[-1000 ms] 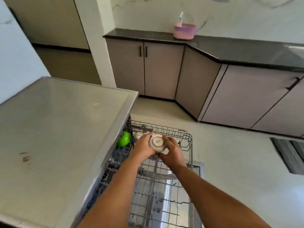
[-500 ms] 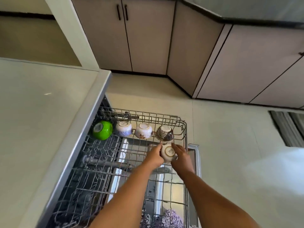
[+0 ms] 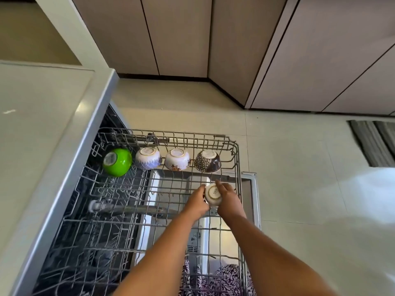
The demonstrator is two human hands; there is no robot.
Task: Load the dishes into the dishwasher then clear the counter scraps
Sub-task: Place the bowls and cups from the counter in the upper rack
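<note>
head view: both hands hold one upturned white bowl (image 3: 213, 193) over the rack (image 3: 237, 159), near its right edge. left grip (image 3: 197, 202) and right grip (image 3: 227, 198) each curl round its sides. four upturned bowls (image 3: 177, 159) line the rack's far edge.

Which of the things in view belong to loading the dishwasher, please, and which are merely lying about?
Part of the job: white bowl held by left hand and right hand; rack; green bowl; blue-patterned bowl; floral bowl; dark patterned bowl.

Lying about: countertop; cabinets; floor mat.
</note>
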